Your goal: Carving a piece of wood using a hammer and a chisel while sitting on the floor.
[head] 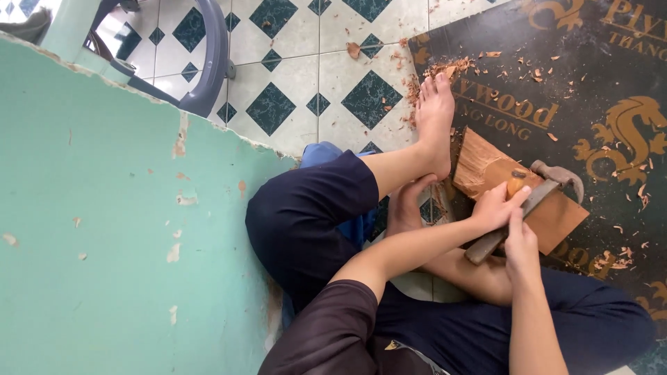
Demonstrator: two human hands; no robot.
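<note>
A reddish-brown wood block (pixel 556 217), partly carved at one end, lies on a dark plywood sheet (pixel 597 90). My left hand (pixel 495 206) is closed around a small orange-handled tool (pixel 515 185) set against the block. My right hand (pixel 522 242) grips the handle of a claw hammer (pixel 558 175), whose metal head rests over the block just past the orange tool. One bare foot (pixel 435 114) presses against the block's carved end. The other foot (pixel 406 207) is tucked beside it, under my left forearm.
Wood shavings (pixel 451 68) lie scattered on the plywood and on the white and dark-green tiled floor (pixel 333 76). A green wall with peeling paint (pixel 118 229) fills the left. A grey plastic chair (pixel 208 55) stands at the top left.
</note>
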